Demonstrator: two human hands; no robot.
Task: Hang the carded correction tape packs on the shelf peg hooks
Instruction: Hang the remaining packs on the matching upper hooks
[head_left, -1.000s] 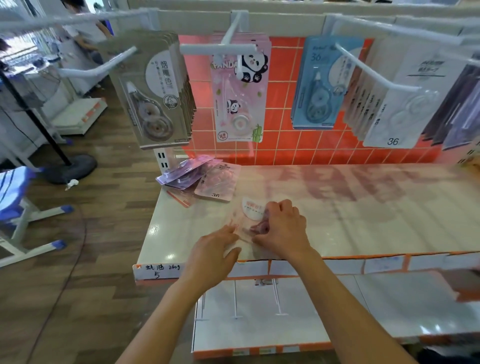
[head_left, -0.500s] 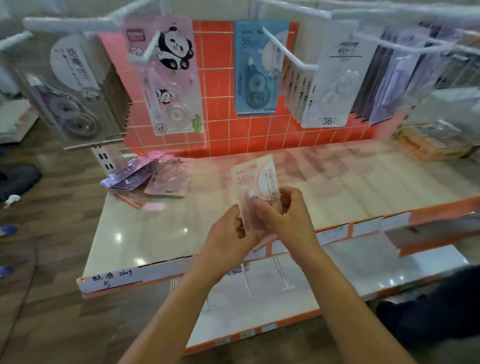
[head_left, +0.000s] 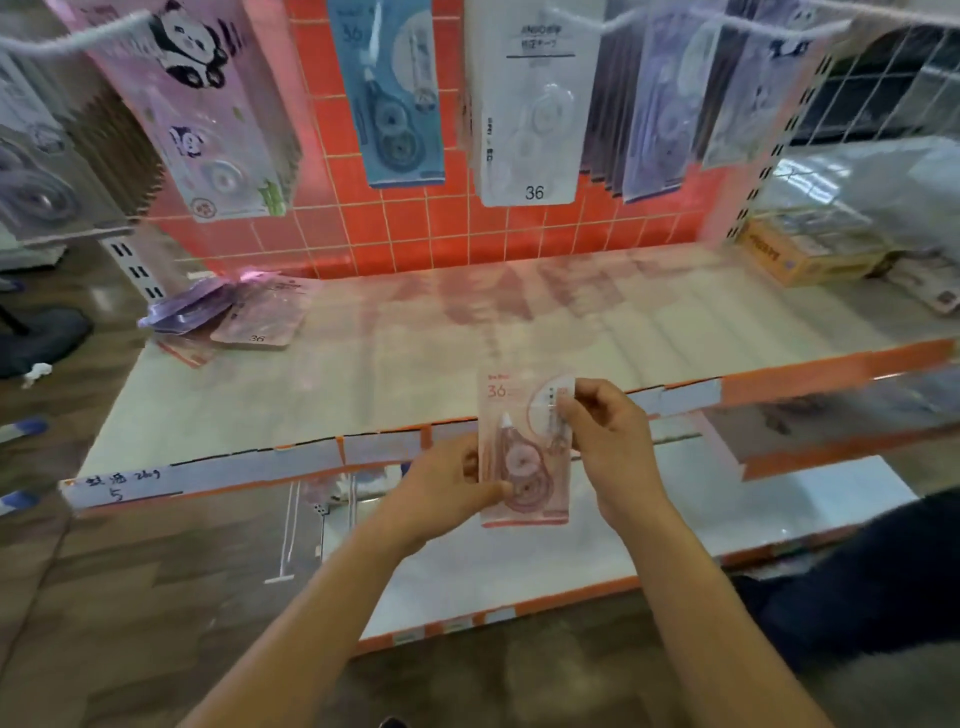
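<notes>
I hold a pink carded correction tape pack (head_left: 519, 447) upright in front of the shelf's front edge. My left hand (head_left: 447, 486) pinches its lower left side, thumb on the front. My right hand (head_left: 608, 441) pinches its upper right edge. Above, white peg hooks (head_left: 644, 15) carry hanging packs: a pink panda pack (head_left: 208, 119), a blue pack (head_left: 389, 93), a white pack (head_left: 530, 104) marked 36, and purple packs (head_left: 670, 104). A small pile of loose pink and purple packs (head_left: 234, 317) lies at the shelf's back left.
The glossy white shelf (head_left: 467, 332) has an orange-edged front lip with label strips. Orange tiles (head_left: 415, 228) back it. A lower shelf (head_left: 519, 561) sits beneath. A cardboard box (head_left: 805, 249) and plastic-wrapped goods stand at the right. Wood floor lies to the left.
Both hands lifted the pink pack off the shelf top and turned it upright, facing me. My view swung to the right along the shelf.
</notes>
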